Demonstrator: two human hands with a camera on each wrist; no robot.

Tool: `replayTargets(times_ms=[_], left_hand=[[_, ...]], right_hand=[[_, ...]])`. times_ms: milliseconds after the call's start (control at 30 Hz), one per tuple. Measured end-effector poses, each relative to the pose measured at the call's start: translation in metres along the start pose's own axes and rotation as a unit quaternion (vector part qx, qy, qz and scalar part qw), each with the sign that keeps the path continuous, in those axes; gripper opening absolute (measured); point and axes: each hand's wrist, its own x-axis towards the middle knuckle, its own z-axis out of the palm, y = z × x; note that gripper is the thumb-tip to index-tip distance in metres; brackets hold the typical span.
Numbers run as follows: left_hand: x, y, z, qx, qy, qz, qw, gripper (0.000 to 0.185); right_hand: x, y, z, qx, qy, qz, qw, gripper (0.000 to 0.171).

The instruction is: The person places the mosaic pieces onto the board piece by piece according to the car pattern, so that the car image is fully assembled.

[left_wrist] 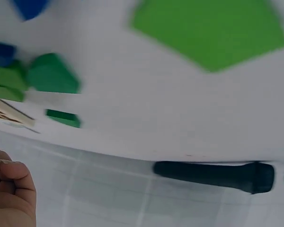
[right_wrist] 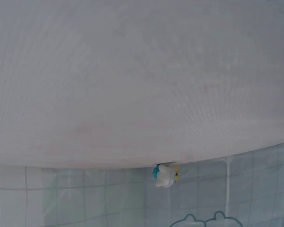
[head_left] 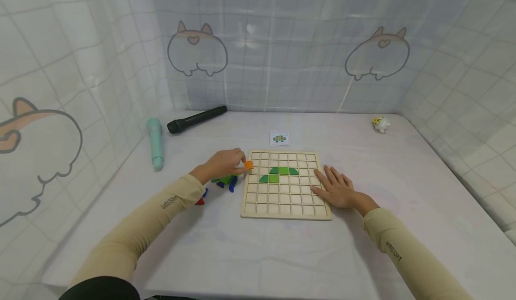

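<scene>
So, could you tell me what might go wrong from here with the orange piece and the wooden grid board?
The left hand pinches the orange block only at its fingertips, right at the wooden grid board edge; it could slip or land askew across the cell ridges. Reaching further in, the hand might nudge the green pieces already seated. The loose pieces lie under the left wrist, so a sleeve could sweep them. The right hand lying flat on the board helps steady it.

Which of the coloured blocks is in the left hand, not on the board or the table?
The orange block: the left hand pinches it at the board's left edge. The green blocks lie in the grid.
</scene>
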Motion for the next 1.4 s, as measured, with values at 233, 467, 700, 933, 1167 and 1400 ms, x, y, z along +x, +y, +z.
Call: replayTargets(times_ms=[233,467,700,933,1167,1400], left_hand=[[0.026,0.029,0.000,0.006,-0.010,0.042,0.9990,0.037],[0.047,0.060,0.000,0.005,-0.042,0.061,0.9972,0.033],[0.058,0.072,0.007,0.011,-0.055,0.092,0.9942,0.033],[0.059,0.074,0.009,0.002,-0.060,0.091,0.9940,0.031],[0.060,0.073,0.009,-0.019,-0.059,0.092,0.9938,0.030],[0.061,0.073,0.009,-0.019,-0.057,0.092,0.9940,0.030]], right_hand=[[0.000,0.000,-0.001,-0.001,0.000,-0.001,1.000,0.079],[-0.002,-0.002,-0.001,-0.002,0.001,-0.001,1.000,0.080],[0.000,0.001,0.001,0.005,0.004,0.002,1.000,0.080],[0.000,0.000,0.001,0.009,-0.002,0.000,1.000,0.079],[0.001,0.001,0.000,0.005,0.004,0.002,1.000,0.080],[0.001,0.000,-0.001,0.006,0.001,0.006,1.000,0.080]])
